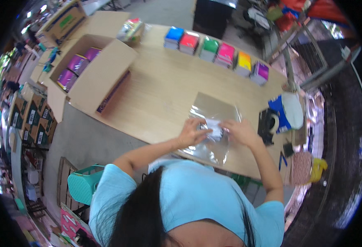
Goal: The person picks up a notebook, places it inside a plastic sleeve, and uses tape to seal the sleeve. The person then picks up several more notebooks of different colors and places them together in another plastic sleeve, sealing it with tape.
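Note:
A small stack of white paper slips (216,132) sits between my two hands, over clear plastic bags (203,103) lying flat near the table's front edge. My left hand (192,132) has its fingers curled on the stack's left side. From the right, my right hand (238,131) pinches the stack's upper right edge. What is printed on the slips is too small and blurred to tell. The plastic spreads out beyond both hands and shines with reflections.
Along the table's far edge stand several coloured stacks of packs (210,47). An open carton (94,78) with purple packs is at the left. To the right are a black tape dispenser (266,125), a blue-and-white package (286,111) and blue pens (282,160). A green stool (82,185) stands lower left.

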{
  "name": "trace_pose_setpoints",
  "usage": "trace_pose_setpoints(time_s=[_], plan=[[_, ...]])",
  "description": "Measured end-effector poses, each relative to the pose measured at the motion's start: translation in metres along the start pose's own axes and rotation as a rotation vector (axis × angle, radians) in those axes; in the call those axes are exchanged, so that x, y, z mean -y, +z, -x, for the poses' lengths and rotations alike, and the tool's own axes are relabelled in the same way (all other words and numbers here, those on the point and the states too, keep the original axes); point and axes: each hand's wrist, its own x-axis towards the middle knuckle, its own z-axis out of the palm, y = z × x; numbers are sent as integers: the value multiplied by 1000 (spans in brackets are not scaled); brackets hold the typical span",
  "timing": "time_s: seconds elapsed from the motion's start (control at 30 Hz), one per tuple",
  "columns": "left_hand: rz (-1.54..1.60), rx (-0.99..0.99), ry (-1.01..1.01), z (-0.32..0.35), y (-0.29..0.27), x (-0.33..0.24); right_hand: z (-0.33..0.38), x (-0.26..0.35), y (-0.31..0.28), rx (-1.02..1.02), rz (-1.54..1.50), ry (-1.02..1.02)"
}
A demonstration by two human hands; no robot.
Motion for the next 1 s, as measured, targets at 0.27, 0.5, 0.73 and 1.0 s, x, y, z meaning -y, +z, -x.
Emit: trace_pose_setpoints(time_s=[0.27, 0.5, 0.73, 1.0], plan=[[78, 548, 309, -41, -36, 22, -11, -20, -2, 78, -225, -68], [32, 828, 397, -74, -49, 31, -29, -23, 19, 27, -356, -90], [70, 863, 337, -66, -40, 38, -56, -17, 41, -237, -320, -344], [91, 270, 130, -32, -17, 3, -37, -3, 106, -416, -1181, 226]])
